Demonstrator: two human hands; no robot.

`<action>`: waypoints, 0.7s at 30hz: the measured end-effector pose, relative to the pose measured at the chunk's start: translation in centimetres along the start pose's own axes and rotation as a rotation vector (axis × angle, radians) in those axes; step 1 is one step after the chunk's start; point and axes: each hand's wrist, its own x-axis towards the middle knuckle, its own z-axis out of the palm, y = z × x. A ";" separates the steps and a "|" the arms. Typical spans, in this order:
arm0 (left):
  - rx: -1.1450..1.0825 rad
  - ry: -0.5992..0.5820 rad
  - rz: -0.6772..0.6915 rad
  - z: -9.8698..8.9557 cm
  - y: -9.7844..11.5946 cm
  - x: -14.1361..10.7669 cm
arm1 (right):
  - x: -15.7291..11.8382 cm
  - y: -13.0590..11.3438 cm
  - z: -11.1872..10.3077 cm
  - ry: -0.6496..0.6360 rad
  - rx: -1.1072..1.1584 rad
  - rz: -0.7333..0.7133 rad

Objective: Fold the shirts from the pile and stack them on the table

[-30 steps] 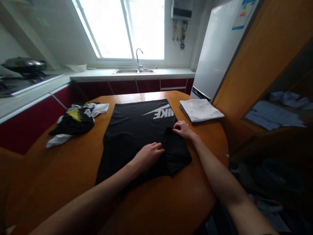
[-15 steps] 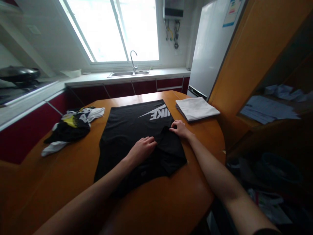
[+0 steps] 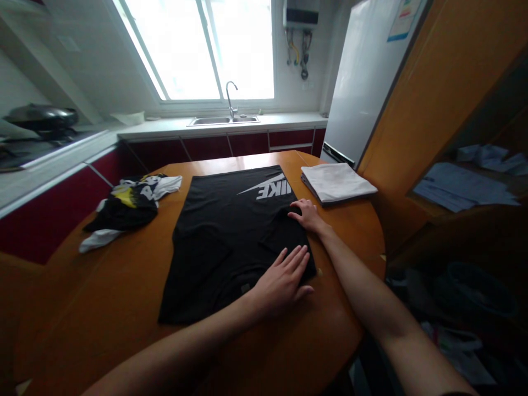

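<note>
A black T-shirt lies spread on the wooden table, its white NIKE print upside down near the far right corner. Both sleeves are turned inward over the body, and the collar faces me. My left hand rests flat on the shirt's near right part, fingers stretched out and thumb apart. At the shirt's right edge, my right hand touches the fabric by the folded sleeve, its fingers spread and slightly bent.
A stack of folded clothes, white on top, sits at the table's far right. On the left lies a crumpled black, white and yellow garment. Beyond the table are a sink and a fridge.
My left hand has moved right and nearer, going from bent fingers to a flat palm. The right sleeve area lies flatter. My right hand has loosened at about the same place.
</note>
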 end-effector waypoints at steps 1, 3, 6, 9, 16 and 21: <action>0.000 0.017 -0.002 0.2 0.1 -0.1 | 0.0 0.0 0.1 0.003 0.004 0.000; 0.003 0.031 0.004 0.4 0.6 -0.4 | -0.1 0.2 0.2 0.004 0.012 -0.003; 0.055 0.037 0.015 0.7 1.7 -0.8 | -0.4 1.0 0.6 0.019 -0.016 -0.025; 0.168 0.070 0.041 0.7 2.4 -1.0 | -0.2 2.6 1.4 0.053 -0.039 -0.057; 0.260 0.107 0.056 0.3 3.0 -1.2 | 0.4 5.0 2.6 0.065 0.005 -0.088; 0.210 0.143 -0.019 0.6 3.0 -1.3 | 0.6 3.9 1.3 0.098 0.166 -0.082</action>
